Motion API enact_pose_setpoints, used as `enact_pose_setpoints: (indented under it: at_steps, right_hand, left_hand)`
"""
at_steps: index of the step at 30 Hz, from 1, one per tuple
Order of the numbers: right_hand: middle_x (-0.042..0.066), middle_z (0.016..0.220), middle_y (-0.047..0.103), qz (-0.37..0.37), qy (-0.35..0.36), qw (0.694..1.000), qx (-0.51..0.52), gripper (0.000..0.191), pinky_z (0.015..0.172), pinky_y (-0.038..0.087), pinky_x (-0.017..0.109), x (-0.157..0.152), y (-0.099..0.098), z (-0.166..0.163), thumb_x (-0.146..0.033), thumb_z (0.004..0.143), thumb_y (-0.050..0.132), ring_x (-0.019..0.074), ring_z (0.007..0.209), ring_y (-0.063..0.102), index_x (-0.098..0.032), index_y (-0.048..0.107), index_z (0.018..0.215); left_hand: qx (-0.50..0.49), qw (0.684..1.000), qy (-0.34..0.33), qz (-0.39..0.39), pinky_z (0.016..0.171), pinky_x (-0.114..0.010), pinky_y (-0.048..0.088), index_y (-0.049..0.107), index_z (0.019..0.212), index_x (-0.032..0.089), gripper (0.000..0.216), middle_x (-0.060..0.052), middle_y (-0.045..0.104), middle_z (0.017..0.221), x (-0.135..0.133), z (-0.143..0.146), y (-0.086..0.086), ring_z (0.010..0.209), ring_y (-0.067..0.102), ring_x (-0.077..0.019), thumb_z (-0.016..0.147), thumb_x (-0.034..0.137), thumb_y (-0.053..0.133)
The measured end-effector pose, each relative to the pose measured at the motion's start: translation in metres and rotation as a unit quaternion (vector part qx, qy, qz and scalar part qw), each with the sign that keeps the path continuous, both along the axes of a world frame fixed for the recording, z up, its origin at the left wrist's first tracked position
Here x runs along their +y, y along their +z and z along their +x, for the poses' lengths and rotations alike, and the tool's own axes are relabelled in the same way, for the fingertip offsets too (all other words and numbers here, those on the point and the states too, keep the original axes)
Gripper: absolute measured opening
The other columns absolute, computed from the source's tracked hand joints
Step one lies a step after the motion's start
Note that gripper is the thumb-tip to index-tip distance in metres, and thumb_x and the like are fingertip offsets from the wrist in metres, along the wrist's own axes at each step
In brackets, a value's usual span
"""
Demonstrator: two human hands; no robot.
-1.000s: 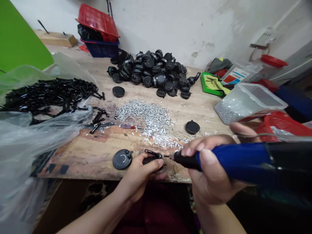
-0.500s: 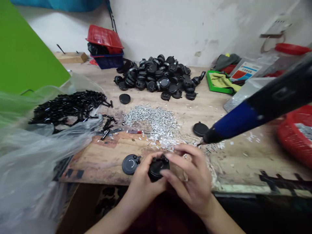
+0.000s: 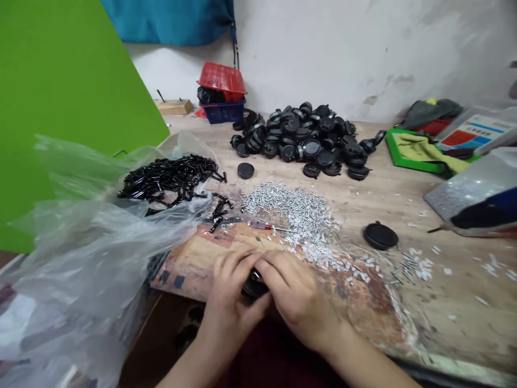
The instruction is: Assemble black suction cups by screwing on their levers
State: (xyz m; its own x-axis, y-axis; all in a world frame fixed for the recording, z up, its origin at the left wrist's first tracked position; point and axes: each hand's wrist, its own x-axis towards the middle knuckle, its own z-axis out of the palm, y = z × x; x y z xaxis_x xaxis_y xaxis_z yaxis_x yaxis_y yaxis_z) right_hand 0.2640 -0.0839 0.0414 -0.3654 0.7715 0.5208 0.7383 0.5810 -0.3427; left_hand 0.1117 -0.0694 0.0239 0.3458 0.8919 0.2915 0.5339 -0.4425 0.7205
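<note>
My left hand (image 3: 229,291) and my right hand (image 3: 297,293) meet at the near edge of the wooden table (image 3: 444,285). Both close around one round black plastic part (image 3: 253,286), which their fingers mostly cover. A blue and black electric screwdriver (image 3: 482,213) hangs free at the right, its tip pointing left, with no hand on it. A heap of small silver screws (image 3: 291,207) lies just beyond my hands.
A large pile of round black parts (image 3: 307,137) sits at the back. Single black discs (image 3: 379,235) (image 3: 245,170) lie loose. Black clips (image 3: 169,175) spill on a clear plastic bag (image 3: 92,242) at left. Red and blue baskets (image 3: 222,91), a green tray (image 3: 420,148) and a clear tub (image 3: 468,188) stand around.
My right hand let go of the screwdriver, which swung away to the right, and joined my left hand on the black part. The view shifted left.
</note>
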Motion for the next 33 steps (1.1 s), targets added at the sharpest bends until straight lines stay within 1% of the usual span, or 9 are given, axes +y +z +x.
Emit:
enact_pose_setpoints:
  at_steps: [4,9,13,16,18,20,23,27,33]
  right_hand:
    - [0.012,0.102,0.062,-0.044,0.026,0.993,-0.104,0.023,0.079,0.052,0.034,0.037,-0.011,-0.038,-0.013,0.092,0.041,0.0236,0.096,0.057,-0.012,0.056,0.109]
    - [0.01,0.101,0.059,-0.115,0.005,0.982,-0.147,0.024,0.063,0.051,0.034,0.07,-0.037,-0.075,-0.009,0.09,0.039,0.0241,0.087,0.058,-0.014,0.053,0.108]
    - [0.011,0.106,0.056,-0.146,0.014,0.98,-0.136,0.025,0.064,0.049,0.034,0.073,-0.04,-0.082,-0.01,0.088,0.043,0.0246,0.091,0.057,-0.015,0.051,0.111]
    - [0.01,0.108,0.056,-0.156,0.017,0.981,-0.115,0.026,0.07,0.048,0.034,0.065,-0.03,-0.071,-0.014,0.087,0.049,0.0229,0.09,0.056,-0.016,0.051,0.113]
    - [0.009,0.104,0.058,-0.145,-0.002,0.985,-0.097,0.025,0.073,0.046,0.033,0.061,-0.023,-0.054,-0.014,0.088,0.047,0.0211,0.088,0.055,-0.017,0.053,0.113]
    - [0.008,0.098,0.059,-0.13,-0.063,0.986,-0.082,0.025,0.075,0.044,0.033,0.06,-0.017,-0.03,-0.01,0.089,0.043,0.0204,0.087,0.054,-0.017,0.057,0.108]
    - [0.009,0.093,0.06,-0.133,-0.197,0.969,-0.074,0.025,0.078,0.042,0.034,0.066,-0.009,0.014,-0.009,0.089,0.041,0.0211,0.088,0.053,-0.017,0.062,0.1]
    - [0.009,0.094,0.061,-0.166,-0.309,0.932,-0.092,0.023,0.077,0.038,0.033,0.069,-0.003,0.058,-0.012,0.09,0.043,0.0217,0.09,0.053,-0.018,0.065,0.094]
    - [0.006,0.085,0.061,-0.208,-0.276,0.932,-0.106,0.018,0.068,0.033,0.029,0.054,-0.018,0.069,-0.014,0.086,0.05,0.0191,0.081,0.051,-0.02,0.067,0.081]
  left_hand:
    - [0.067,0.994,0.078,0.032,0.105,-0.047,0.035,0.054,0.121,0.024,0.044,-0.011,0.048,0.125,0.027,-0.034,-0.02,0.122,0.044,-0.0293,0.077,0.023,0.061]
    - [0.085,0.993,0.085,0.023,0.106,-0.05,0.034,0.044,0.13,0.021,0.056,-0.012,0.054,0.127,0.053,-0.062,-0.053,0.123,0.046,-0.0292,0.077,0.022,0.059]
    - [0.155,0.987,0.042,-0.003,0.104,-0.052,0.035,0.042,0.135,0.021,0.063,-0.013,0.054,0.131,0.065,-0.086,-0.058,0.124,0.045,-0.0321,0.076,0.027,0.062]
    - [0.159,0.985,-0.045,-0.042,0.106,-0.049,0.034,0.044,0.133,0.021,0.07,-0.013,0.051,0.136,0.076,-0.103,-0.041,0.127,0.044,-0.0327,0.071,0.041,0.069]
    - [0.129,0.989,-0.047,-0.05,0.104,-0.047,0.036,0.053,0.124,0.022,0.054,-0.012,0.055,0.132,0.087,-0.106,-0.024,0.123,0.048,-0.0307,0.077,0.048,0.062]
    - [0.102,0.994,-0.014,-0.029,0.101,-0.043,0.039,0.06,0.112,0.022,0.037,-0.01,0.062,0.122,0.1,-0.1,-0.005,0.115,0.055,-0.0261,0.087,0.047,0.047]
    - [0.153,0.988,-0.015,0.027,0.099,-0.041,0.04,0.062,0.105,0.019,0.033,-0.008,0.065,0.116,0.128,-0.079,0.011,0.108,0.057,-0.0234,0.09,0.042,0.043]
    - [0.258,0.953,-0.129,0.093,0.094,-0.038,0.041,0.064,0.103,0.014,0.036,-0.011,0.065,0.11,0.18,-0.048,0.001,0.104,0.055,-0.0234,0.091,0.03,0.035]
    - [0.319,0.922,-0.2,0.096,0.084,-0.038,0.04,0.07,0.086,0.02,0.029,-0.01,0.068,0.087,0.226,-0.034,-0.027,0.087,0.052,-0.0258,0.082,0.027,0.043]
